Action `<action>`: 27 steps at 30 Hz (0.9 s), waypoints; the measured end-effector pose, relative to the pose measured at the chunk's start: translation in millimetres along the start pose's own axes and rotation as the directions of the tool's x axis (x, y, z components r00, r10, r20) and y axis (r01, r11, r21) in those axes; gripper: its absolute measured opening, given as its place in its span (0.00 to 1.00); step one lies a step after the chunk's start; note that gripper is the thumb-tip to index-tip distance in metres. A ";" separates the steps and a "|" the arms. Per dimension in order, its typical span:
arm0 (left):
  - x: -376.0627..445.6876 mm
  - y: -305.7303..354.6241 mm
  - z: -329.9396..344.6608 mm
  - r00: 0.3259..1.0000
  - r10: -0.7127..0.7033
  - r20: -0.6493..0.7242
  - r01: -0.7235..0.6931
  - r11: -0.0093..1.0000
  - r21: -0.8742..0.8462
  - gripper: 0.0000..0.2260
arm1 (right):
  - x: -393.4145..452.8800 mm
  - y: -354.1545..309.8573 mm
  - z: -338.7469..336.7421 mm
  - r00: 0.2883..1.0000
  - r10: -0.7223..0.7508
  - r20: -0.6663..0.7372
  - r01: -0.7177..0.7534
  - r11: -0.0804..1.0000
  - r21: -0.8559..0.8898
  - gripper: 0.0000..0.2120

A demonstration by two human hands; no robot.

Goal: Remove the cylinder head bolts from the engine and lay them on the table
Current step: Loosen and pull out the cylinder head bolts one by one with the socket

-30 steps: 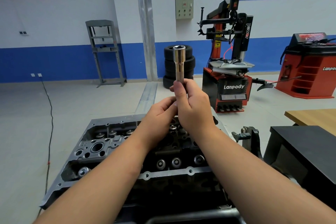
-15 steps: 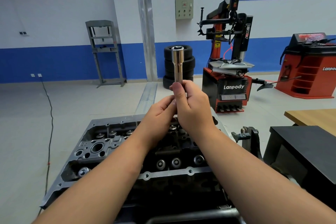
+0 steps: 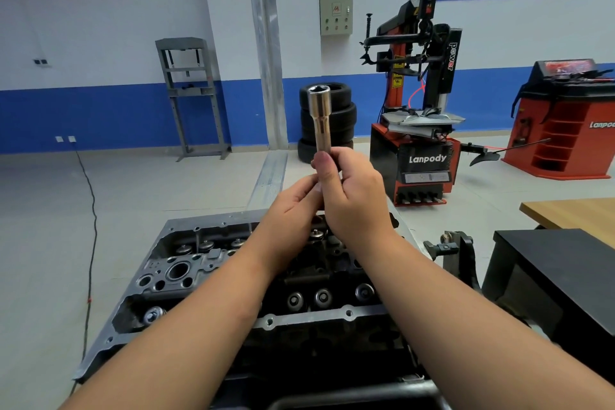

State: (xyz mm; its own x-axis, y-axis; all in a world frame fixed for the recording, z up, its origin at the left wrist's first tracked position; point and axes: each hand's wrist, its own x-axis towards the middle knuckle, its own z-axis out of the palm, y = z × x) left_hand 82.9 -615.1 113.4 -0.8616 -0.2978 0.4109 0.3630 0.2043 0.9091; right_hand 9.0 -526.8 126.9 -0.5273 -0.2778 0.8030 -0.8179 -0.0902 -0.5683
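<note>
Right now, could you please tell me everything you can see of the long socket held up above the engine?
The long socket is a slim, shiny metal tube, chrome-looking with a warm tint. It stands about upright, its open end on top, showing a dark hollow mouth with a bright rim. The upper part is slightly wider, then it narrows toward the bottom. The right hand grips its lower end with curled fingers, and the left hand meets it from beside and below. Its bottom end is hidden. It is raised above the cylinder head.

white wall with blue band (image 3: 100, 116), pale tiled floor (image 3: 66, 210), stacked tyres (image 3: 336, 116), red tyre changer (image 3: 419, 130)
</note>
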 end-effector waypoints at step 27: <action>3.5 -3.0 -1.2 0.996 0.033 -0.077 -0.027 0.996 0.080 0.05 | -0.2 -0.1 -1.1 1.000 0.015 -0.013 -0.015 0.999 0.042 0.08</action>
State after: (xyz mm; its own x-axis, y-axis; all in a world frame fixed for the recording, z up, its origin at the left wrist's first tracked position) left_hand 79.2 -617.9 112.2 -0.8193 -0.3617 0.4448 0.3565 0.2862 0.8894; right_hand 8.9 -525.7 126.9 -0.5427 -0.2669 0.7964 -0.7996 -0.1262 -0.5872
